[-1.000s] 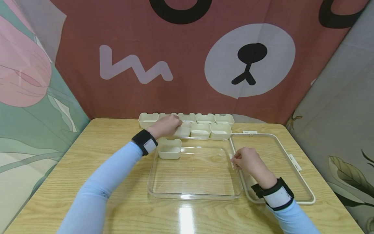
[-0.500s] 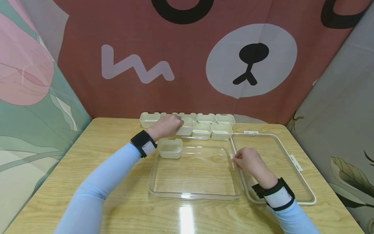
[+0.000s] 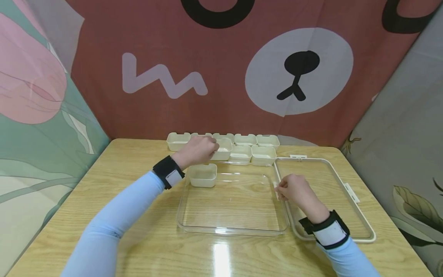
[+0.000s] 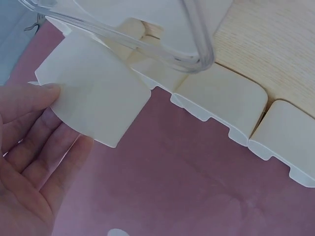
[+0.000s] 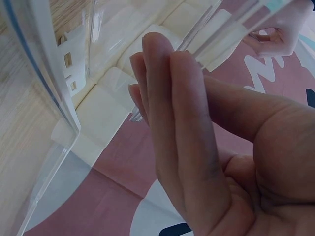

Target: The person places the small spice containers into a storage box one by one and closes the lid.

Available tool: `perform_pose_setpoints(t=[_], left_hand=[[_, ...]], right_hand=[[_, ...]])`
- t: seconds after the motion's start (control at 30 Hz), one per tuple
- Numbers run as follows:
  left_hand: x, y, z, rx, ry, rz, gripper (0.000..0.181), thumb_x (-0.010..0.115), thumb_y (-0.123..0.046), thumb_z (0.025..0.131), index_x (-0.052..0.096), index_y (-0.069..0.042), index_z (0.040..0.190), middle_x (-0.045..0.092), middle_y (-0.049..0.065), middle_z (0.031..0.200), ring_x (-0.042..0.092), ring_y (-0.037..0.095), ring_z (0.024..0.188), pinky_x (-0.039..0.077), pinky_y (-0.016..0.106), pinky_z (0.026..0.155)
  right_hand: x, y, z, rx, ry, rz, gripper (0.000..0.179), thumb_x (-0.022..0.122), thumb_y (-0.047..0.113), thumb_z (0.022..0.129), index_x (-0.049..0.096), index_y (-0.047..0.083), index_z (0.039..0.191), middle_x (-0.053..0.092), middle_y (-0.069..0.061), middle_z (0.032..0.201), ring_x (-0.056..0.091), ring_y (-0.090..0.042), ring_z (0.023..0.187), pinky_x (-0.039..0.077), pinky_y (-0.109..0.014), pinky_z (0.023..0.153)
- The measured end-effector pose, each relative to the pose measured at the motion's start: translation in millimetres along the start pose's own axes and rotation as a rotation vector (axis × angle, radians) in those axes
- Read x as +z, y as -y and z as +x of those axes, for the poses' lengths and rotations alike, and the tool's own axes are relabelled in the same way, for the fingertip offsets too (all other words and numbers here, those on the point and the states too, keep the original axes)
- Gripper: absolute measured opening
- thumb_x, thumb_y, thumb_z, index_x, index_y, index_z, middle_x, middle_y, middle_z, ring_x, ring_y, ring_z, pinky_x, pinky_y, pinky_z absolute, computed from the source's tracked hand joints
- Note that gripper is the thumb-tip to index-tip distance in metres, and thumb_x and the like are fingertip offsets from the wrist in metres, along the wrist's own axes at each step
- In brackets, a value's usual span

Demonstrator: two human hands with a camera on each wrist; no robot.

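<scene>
My left hand (image 3: 197, 150) pinches a small cream bin (image 4: 93, 88) by its side wall, thumb on one face and fingers on the other. This bin rides slightly higher than its neighbours at the back of the table. My right hand (image 3: 295, 192) grips the right rim of a clear shallow box (image 3: 235, 232), its fingers and thumb on either side of the wall. Inside the box, another cream bin (image 3: 202, 177) sits at the far left corner. Two more bins, one of them a front-row bin (image 3: 263, 156), stand to the right of the held one.
A row of cream bins (image 3: 245, 139) lines the back of the table, against a red printed cloth (image 3: 221, 104). To the right of the box lies a clear lid (image 3: 367, 231) with a white rim and white clips. The wooden table (image 3: 155, 246) extends in front.
My left hand has raised the pinched bin a little and shifted it slightly to the right. The right hand stays at the box rim. The head view has turned slightly.
</scene>
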State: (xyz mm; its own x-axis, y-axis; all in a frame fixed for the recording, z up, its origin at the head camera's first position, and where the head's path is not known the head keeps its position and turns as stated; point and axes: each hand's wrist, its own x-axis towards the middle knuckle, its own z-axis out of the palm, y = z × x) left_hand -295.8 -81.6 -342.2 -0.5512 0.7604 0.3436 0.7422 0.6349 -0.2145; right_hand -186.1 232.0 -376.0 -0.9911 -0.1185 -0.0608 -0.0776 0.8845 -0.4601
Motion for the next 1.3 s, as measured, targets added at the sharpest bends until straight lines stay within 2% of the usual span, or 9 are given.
perform_pose_setpoints(t=[0.3, 0.43, 0.67, 0.87, 1.13, 1.3], left_hand=[[-8.9, -7.7, -2.9, 0.032, -0.043, 0.002, 0.030, 0.055, 0.001, 0.080, 0.049, -0.017, 0.056, 0.029, -0.005, 0.059, 0.028, 0.009, 0.055, 0.017, 0.023, 0.045], [-13.1, -12.9, -3.5, 0.038, -0.044, 0.017, 0.028, 0.055, 0.000, 0.080, 0.052, -0.016, 0.058, 0.031, -0.005, 0.059, 0.029, 0.008, 0.054, 0.018, 0.023, 0.045], [-19.1, -24.8, -3.6, 0.083, -0.041, -0.017, 0.021, 0.057, -0.002, 0.082, 0.061, -0.013, 0.065, 0.037, -0.003, 0.059, 0.031, 0.008, 0.053, 0.018, 0.021, 0.046], [-20.1, -32.7, -4.1, 0.104, -0.063, -0.017, 0.021, 0.058, -0.002, 0.082, 0.061, -0.014, 0.065, 0.036, -0.004, 0.059, 0.029, 0.008, 0.054, 0.018, 0.021, 0.046], [-25.0, -40.5, -3.3, 0.086, -0.010, -0.061, 0.019, 0.058, -0.005, 0.085, 0.066, -0.014, 0.070, 0.040, -0.004, 0.060, 0.033, 0.008, 0.055, 0.020, 0.020, 0.046], [-26.2, -44.3, -1.3, 0.118, -0.009, -0.093, 0.022, 0.058, -0.002, 0.084, 0.062, -0.013, 0.065, 0.037, -0.005, 0.058, 0.031, 0.008, 0.055, 0.023, 0.020, 0.049]], right_hand=[[-0.4, -1.0, 0.2, -0.001, -0.008, -0.002, 0.014, 0.067, 0.011, 0.086, 0.069, 0.000, 0.079, 0.068, -0.007, 0.071, 0.064, -0.015, 0.057, 0.048, -0.025, 0.050], [-0.6, -0.8, 0.3, -0.004, -0.007, 0.002, 0.014, 0.067, 0.011, 0.086, 0.069, 0.000, 0.078, 0.068, -0.007, 0.071, 0.065, -0.016, 0.058, 0.048, -0.025, 0.050], [-1.0, -0.5, 0.0, 0.004, -0.008, 0.002, 0.014, 0.067, 0.011, 0.086, 0.069, 0.001, 0.077, 0.068, -0.007, 0.070, 0.064, -0.016, 0.058, 0.047, -0.025, 0.050], [-0.4, -0.2, 0.2, 0.006, -0.007, -0.001, 0.014, 0.067, 0.011, 0.086, 0.069, 0.000, 0.078, 0.067, -0.006, 0.069, 0.063, -0.015, 0.058, 0.047, -0.025, 0.050], [0.0, 0.2, 0.5, -0.002, -0.010, -0.006, 0.014, 0.067, 0.012, 0.086, 0.069, 0.001, 0.077, 0.066, -0.005, 0.066, 0.063, -0.016, 0.057, 0.046, -0.025, 0.049], [0.3, 0.3, 0.2, 0.005, -0.010, -0.007, 0.014, 0.067, 0.012, 0.086, 0.069, 0.001, 0.077, 0.066, -0.005, 0.067, 0.062, -0.015, 0.057, 0.046, -0.025, 0.049]])
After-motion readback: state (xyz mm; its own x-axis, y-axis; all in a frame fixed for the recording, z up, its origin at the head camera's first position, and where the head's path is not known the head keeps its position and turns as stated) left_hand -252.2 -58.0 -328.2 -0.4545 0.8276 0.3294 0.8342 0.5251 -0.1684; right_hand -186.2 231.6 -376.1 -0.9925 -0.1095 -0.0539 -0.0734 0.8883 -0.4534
